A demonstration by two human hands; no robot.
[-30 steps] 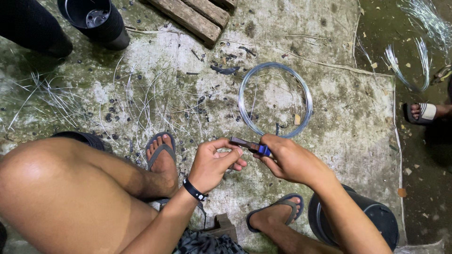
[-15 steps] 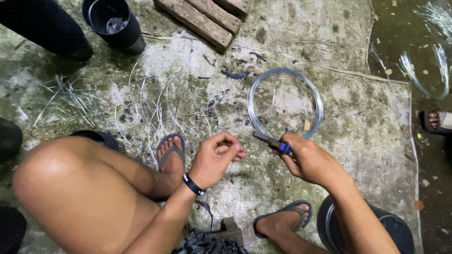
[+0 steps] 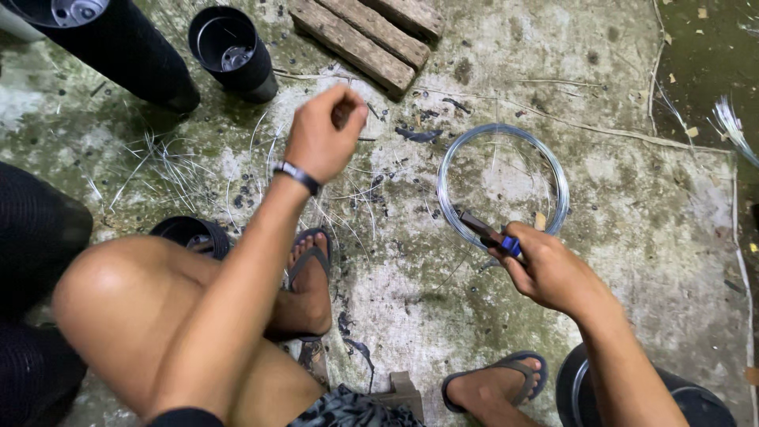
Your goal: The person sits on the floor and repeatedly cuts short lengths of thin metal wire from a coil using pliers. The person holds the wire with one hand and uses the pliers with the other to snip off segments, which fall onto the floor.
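Note:
My right hand (image 3: 553,273) grips blue-handled pliers (image 3: 489,232), whose dark jaws point up-left toward the near rim of a coil of thin grey wire (image 3: 503,182) lying on the mossy concrete floor. My left hand (image 3: 324,130) is stretched far forward with a black wristband on the wrist, fingers curled loosely; whether it pinches a wire piece is not visible. It hovers above scattered cut wire pieces (image 3: 261,170) and is close to a small black plastic pot (image 3: 234,51).
A tall stack of black pots (image 3: 118,47) lies at the top left. Wooden planks (image 3: 371,35) sit at the top centre. Another black pot (image 3: 194,233) is beside my left knee and a black bucket (image 3: 696,399) by my right arm. My sandalled feet (image 3: 308,281) rest on the floor.
My left hand has left the pliers and reached forward and up over the cut wires. My right hand with the pliers has shifted slightly right; the camera has tilted.

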